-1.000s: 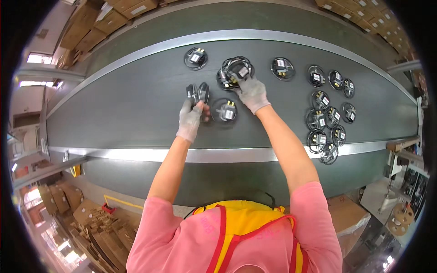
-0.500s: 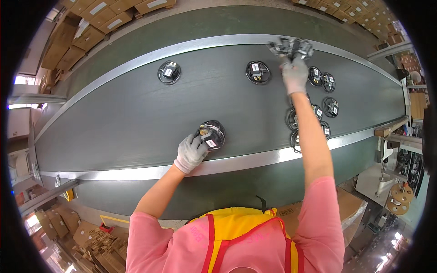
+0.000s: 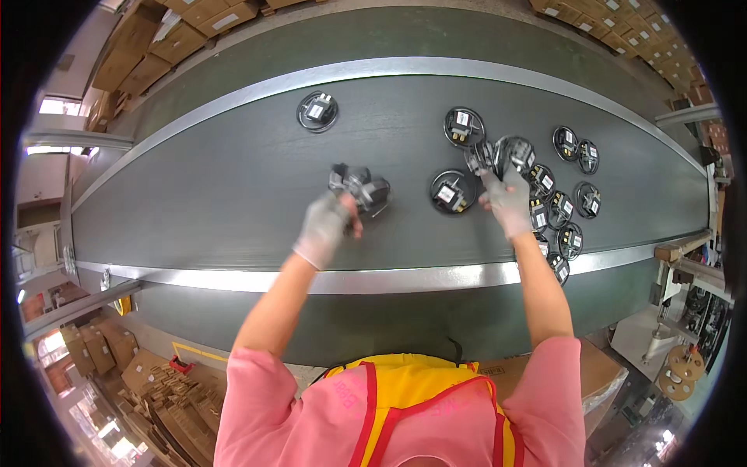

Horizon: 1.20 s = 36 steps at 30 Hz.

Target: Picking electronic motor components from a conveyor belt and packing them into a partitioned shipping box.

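My left hand (image 3: 331, 222), in a pale work glove, is closed on black power adapters (image 3: 359, 185) held above the belt; motion blurs them, so I cannot tell how many. Also gloved, my right hand (image 3: 507, 204) grips a bunch of black power adapters (image 3: 513, 154) at the right of the belt. Between the hands lies a power adapter (image 3: 454, 192) on its coiled black cable. Just beyond my right hand rests another coiled adapter (image 3: 464, 127). Several more adapters (image 3: 559, 208) lie close together to its right, partly overlapping.
The dark conveyor belt (image 3: 233, 194) runs across in front of me between metal rails (image 3: 373, 282). One coiled adapter (image 3: 317, 111) lies near the far rail. Cardboard boxes (image 3: 179, 35) stand beyond the belt, and an opened carton (image 3: 591, 373) stands at my right.
My right hand has come nearer with its bunch of adapters. My left hand has lifted away from the near rail with adapters. One adapter now lies mid-belt; those lying on the belt have shifted right.
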{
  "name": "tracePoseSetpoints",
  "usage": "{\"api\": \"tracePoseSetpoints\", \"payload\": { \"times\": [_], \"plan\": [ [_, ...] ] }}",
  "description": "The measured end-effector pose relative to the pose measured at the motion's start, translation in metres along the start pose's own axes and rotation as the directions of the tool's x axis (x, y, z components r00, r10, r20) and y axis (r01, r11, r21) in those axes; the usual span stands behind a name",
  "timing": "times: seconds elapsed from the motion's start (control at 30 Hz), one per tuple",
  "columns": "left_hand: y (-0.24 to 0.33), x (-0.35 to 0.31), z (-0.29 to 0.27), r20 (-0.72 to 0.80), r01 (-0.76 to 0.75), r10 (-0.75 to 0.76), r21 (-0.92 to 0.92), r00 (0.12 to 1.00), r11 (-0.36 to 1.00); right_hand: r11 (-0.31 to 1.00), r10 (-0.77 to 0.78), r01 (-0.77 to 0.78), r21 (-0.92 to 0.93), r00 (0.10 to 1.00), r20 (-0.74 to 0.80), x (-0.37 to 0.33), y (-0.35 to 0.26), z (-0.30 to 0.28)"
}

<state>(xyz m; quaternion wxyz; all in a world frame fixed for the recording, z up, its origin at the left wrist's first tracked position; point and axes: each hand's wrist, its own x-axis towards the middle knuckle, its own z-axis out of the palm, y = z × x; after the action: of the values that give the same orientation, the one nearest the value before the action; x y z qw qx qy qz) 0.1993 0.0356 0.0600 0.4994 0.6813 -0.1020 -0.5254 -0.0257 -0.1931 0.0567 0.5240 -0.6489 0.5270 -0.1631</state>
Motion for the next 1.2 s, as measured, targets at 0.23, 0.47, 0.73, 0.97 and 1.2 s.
{"api": "tracePoseSetpoints", "payload": {
  "times": [0.23, 0.47, 0.73, 0.97, 1.2],
  "plan": [
    [0.064, 0.100, -0.075, -0.129, -0.532, 0.517, -0.141, 0.846, 0.835, 0.916, 0.003, 0.072, 0.396, 0.982, -0.187, 0.004, -0.009, -0.011],
    [0.073, 0.158, -0.069, -0.498, -0.348, 0.399, 0.196, 0.770, 0.917, 0.617, -0.480, 0.338, -0.710, 0.877, 0.001, 0.075, 0.029, 0.033],
    [0.012, 0.146, -0.025, -0.071, -0.498, 0.943, 0.835, 0.326, 0.235, 0.730, -0.609, 0.486, -0.481, 0.781, -0.136, 0.091, 0.027, 0.039],
    [0.014, 0.141, -0.036, 0.214, -0.444, 0.780, 0.892, 0.587, 0.089, 0.990, -0.126, 0.140, 0.016, 0.933, -0.338, -0.014, 0.011, 0.018],
    [0.019, 0.131, -0.037, 0.229, -0.379, 0.702, 0.923, 0.675, 0.064, 0.824, 0.271, -0.186, 0.535, 0.959, -0.083, -0.140, 0.017, 0.026]
  ]
}}
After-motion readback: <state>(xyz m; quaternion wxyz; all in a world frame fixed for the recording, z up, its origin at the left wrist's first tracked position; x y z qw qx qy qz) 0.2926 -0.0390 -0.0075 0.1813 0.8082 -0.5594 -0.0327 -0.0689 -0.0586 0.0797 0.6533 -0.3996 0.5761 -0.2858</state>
